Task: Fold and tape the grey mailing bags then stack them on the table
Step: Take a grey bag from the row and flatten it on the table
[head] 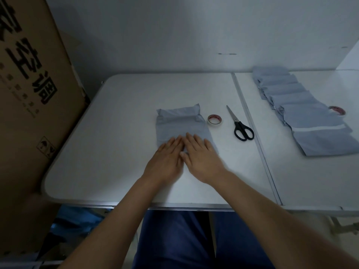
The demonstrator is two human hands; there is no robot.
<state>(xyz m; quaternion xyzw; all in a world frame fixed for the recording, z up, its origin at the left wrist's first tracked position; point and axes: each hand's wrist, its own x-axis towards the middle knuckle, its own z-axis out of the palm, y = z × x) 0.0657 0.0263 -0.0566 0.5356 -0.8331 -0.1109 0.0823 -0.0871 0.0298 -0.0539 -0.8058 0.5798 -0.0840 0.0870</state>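
White worktop (116, 171) fills the middle of the frame, with a second one butted against it at the right. Nearest, at lower centre, the left hand (167, 162) and right hand (202, 160) lie side by side, fingers straight and flat, each grip fully open and pressing the near edge of a grey mailing bag (180, 125), probably to flatten a fold before taping. Beyond the hands the bag's far end bulges, already rolled or folded over. Just right of it sit a roll of tape (214, 119) and black-handled scissors (240, 127), handy for the next step. At upper right, overlapping grey bags (310, 121) lie in a row beside another tape roll (337, 110). A cardboard box (29, 94) stands at left
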